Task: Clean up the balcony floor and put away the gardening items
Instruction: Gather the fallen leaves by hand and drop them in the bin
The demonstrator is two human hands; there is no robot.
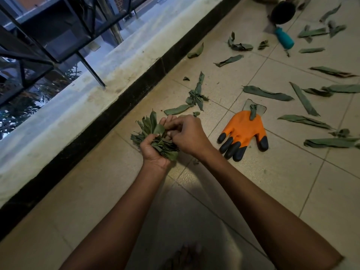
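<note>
Your left hand (153, 151) has its grip clenched round a bunch of leaves (155, 136), fingers curled under, leaf tips fanning out up and away from the grip twd the black kerb (109, 117). Your right hand (187, 136) meets it from the right, fingertips curled in and pinching into the same bunch, so both grips are on the leaves, w/ the hands touching. Just beyond the grip, on the tiled floor (243, 182), lies a knotted cluster of leaves (195, 96) w/ one long leaf trailing back twd your hands. Right of the grip, near but apart, an orange glove (243, 131) lies flat, black fingertips pointing back twd you, a small leaf on its cuff. Further right and beyond the glove, loose long leaves (267, 93) are scattered over the tiles, well apart from the grip. Far up-right of the grip sits a teal-handled tool (284, 39), its working end too small to tell, and next to it a dark round pot (283, 13) lying on its side, mouth twd you. Left of the grip, past the kerb, a pale ledge (78, 106) carries a dark metal railing (58, 36). Below the grip, betw. your forearms, a foot shows dimly, blurred.
</note>
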